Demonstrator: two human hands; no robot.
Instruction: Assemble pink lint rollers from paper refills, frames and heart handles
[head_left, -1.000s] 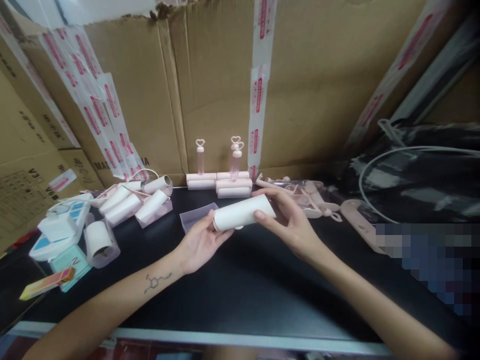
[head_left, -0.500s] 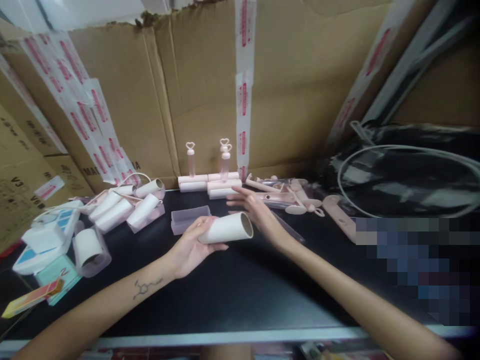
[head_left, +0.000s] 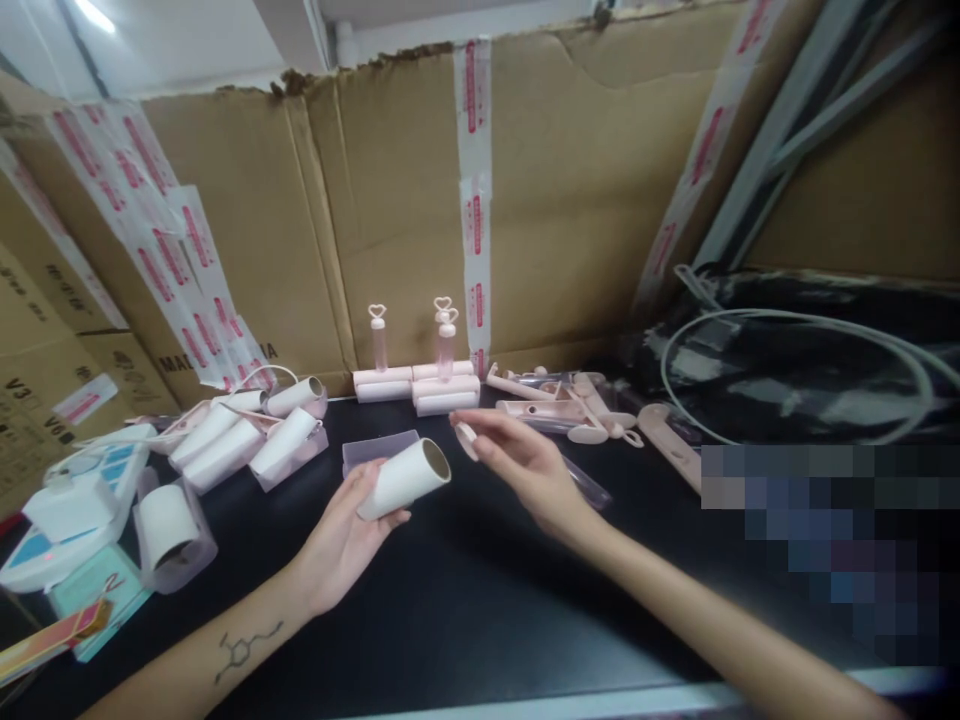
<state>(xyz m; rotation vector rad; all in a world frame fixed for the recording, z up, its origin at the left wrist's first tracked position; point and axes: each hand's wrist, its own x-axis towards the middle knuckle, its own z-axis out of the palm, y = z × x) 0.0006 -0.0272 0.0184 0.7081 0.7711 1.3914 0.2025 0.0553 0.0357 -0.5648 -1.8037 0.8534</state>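
My left hand (head_left: pixel 341 535) is wrapped round a white lint-roller paper roll (head_left: pixel 405 478), its hollow end tilted up to the right. My right hand (head_left: pixel 529 465) is closed, pinching a small round pale-pink cap (head_left: pixel 466 438) between thumb and fingers. A short gap separates the cap from the roll's open end. Behind the roll lies a translucent purple cover (head_left: pixel 361 452), partly hidden by my left hand. Beyond my right hand are pink handle parts (head_left: pixel 525 410), and a clear cover (head_left: pixel 589 485) lies partly behind its wrist.
Several pink-and-white rolls (head_left: pixel 382 390) lie at the back, with clear tubes (head_left: pixel 446 355) topped by heart-shaped loops standing there. Left are more white rolls (head_left: pixel 225 455), a power strip (head_left: pixel 124 490) and a teal box (head_left: pixel 105 595). A cardboard wall (head_left: pixel 397 200) closes off the back.
My left hand with the paper roll has moved left and a little down. My right hand's fingers, spread near the back rolls before, now pinch the pink cap. The view has tilted up slightly.
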